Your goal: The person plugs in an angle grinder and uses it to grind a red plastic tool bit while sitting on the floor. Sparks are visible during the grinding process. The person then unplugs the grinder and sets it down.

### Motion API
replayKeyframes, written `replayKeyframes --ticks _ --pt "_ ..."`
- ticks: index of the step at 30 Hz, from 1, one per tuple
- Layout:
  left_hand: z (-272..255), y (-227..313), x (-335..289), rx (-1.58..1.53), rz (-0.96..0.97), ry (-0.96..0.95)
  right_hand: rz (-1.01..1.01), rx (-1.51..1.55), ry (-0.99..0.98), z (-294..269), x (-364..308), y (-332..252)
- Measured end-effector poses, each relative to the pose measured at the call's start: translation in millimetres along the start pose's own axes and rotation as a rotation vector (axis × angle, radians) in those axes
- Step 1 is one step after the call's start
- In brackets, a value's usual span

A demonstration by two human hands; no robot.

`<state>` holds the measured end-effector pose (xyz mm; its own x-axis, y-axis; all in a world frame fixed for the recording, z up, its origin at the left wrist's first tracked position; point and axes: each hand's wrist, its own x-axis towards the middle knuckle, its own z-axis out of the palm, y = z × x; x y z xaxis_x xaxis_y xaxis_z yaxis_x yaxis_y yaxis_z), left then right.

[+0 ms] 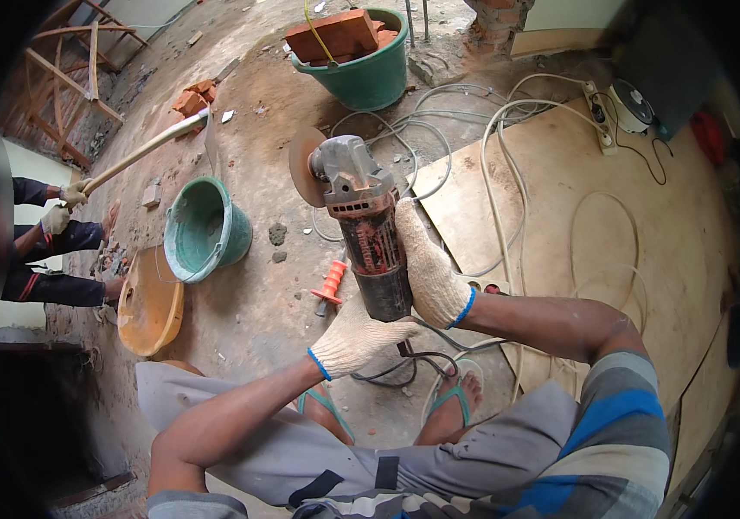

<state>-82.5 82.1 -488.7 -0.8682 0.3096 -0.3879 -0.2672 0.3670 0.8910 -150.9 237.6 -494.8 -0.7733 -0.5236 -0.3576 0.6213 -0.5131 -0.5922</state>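
Observation:
Both my hands wear cream knit gloves with blue cuffs. Between them, raised above the floor, is an angle grinder [371, 246] with a grey head and a dark, red-smeared body. Its thin round disc [305, 166] faces left. My left hand [357, 337] grips the rear end from below, its thumb across the near side. Along the right side of the body, my right hand [432, 272] holds on, some fingers hidden behind the tool. An orange side handle [332, 281] lies on the floor just left of the grinder. A dark power cord [426, 356] hangs beneath.
A green bucket [352, 82] holds red bricks; another green bucket [207, 229] stands left beside a yellow basin [152, 303]. At far left another person's gloved hands [63, 208] hold a long-handled tool [145, 151]. Cables [508, 186] cross a plywood sheet [560, 208] towards a power strip [599, 117].

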Motion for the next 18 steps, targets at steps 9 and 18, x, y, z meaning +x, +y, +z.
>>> replayKeyframes --ticks 9,18 --pt "-9 -7 -3 0.03 -0.161 -0.036 -0.075 -0.136 -0.019 0 -2 5" --pt "-22 -10 -7 -0.262 -0.262 -0.124 0.091 -0.127 -0.277 -33 -1 10"
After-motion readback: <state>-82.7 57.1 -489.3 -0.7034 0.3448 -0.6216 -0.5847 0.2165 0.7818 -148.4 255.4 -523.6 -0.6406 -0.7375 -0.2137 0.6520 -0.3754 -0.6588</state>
